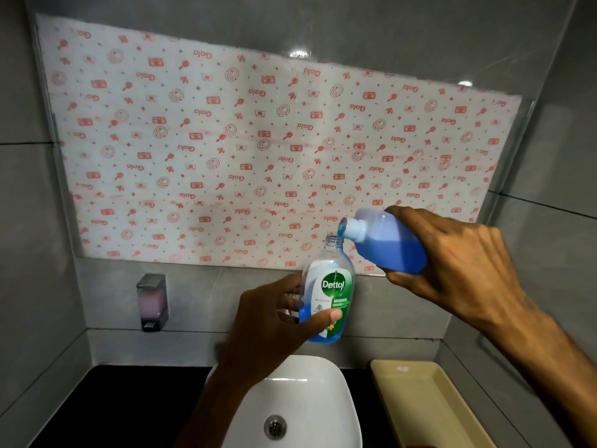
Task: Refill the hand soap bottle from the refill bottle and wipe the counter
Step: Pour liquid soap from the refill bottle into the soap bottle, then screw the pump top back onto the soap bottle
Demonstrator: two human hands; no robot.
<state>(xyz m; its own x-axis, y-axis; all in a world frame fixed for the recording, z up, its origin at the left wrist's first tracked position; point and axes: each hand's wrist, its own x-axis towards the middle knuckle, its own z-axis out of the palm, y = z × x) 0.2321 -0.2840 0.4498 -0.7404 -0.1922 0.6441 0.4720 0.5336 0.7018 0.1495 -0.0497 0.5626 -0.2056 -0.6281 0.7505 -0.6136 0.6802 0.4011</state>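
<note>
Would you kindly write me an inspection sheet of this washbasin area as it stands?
Surface: dark counter, no spills seen.
Job's things: hand soap bottle open, blue liquid low; refill bottle tilted, spout over its mouth.
Clutter: beige tray beside white basin.
Grippers: left hand holds soap bottle; right hand holds refill bottle.
Cables: nothing seen.
Surroundings: wall dispenser, patterned sheet, grey tiles.

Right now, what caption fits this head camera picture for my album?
Right hand tips the refill bottle into the soap bottle held by the left hand above the sink.
</note>
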